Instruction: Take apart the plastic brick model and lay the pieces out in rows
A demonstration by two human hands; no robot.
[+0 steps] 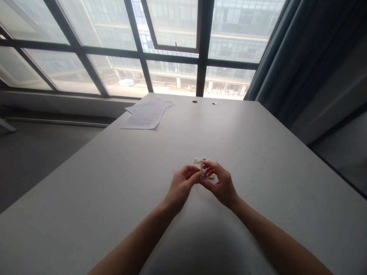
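My left hand (pixel 183 183) and my right hand (pixel 219 182) meet over the middle of a white table (pixel 114 191). Both pinch a small pale piece with a bit of blue (pixel 202 170), too small to name. The fingers of both hands are curled round it. Just beyond my fingertips, a few more small pale pieces (pixel 199 160) lie on the table.
Printed paper sheets (pixel 147 114) lie at the table's far left corner. Two small round dark spots (pixel 195 102) sit near the far edge. A large window stands behind the table, with a dark curtain (pixel 289 57) on the right. Grey floor lies to the left.
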